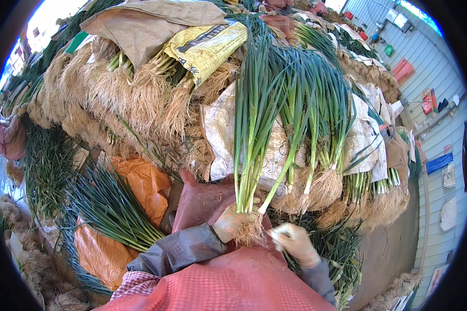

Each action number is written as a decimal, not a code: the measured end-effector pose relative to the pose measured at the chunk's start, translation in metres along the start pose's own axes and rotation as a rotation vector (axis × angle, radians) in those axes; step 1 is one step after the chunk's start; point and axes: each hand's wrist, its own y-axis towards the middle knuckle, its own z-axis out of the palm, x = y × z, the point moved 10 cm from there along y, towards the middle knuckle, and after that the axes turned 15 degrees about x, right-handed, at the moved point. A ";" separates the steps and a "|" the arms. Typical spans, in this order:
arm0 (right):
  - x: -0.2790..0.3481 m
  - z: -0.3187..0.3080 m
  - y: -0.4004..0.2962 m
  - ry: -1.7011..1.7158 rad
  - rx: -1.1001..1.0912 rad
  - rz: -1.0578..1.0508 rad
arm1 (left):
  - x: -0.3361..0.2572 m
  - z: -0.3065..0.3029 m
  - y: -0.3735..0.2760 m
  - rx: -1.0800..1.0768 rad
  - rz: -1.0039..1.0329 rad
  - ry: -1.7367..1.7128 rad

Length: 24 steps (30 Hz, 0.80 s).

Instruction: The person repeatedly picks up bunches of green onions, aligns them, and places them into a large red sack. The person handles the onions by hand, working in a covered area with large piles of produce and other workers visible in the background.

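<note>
My left hand (229,223) is closed around the white lower stems of a bunch of long green onions (252,155). Their leaves point away from me, and their tan roots (249,232) hang below the grip. One stalk (282,179) slants off to the right from the held bunch. Just right of the roots is my right hand (297,243), its fingers curled and blurred; whether anything is pinched in them is unclear. Beyond it, more loose green onions (327,136) with roots towards me lie on a dirty white woven sack (218,128).
Rooted onions (140,93) are heaped ahead under a tan cloth (140,27) and a yellow printed sack (210,42). Left of me, an onion bundle (116,210) lies on orange sheeting (101,252). Stripped leaves (330,252) lie at right. Another person's sleeve (9,136) shows far left.
</note>
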 end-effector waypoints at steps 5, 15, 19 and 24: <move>-0.158 -0.042 -0.100 -0.985 0.349 0.714 | 0.026 0.020 0.006 0.388 -0.212 -0.603; 0.053 -0.162 0.033 -0.757 -0.646 0.209 | -0.022 0.070 0.017 0.531 -0.070 -0.249; 0.074 -0.091 0.032 -0.124 -0.456 0.152 | -0.014 0.039 0.000 0.210 0.046 -0.169; 0.053 -0.060 0.043 -0.364 -0.488 -0.214 | 0.012 0.033 0.006 0.119 -0.060 -0.036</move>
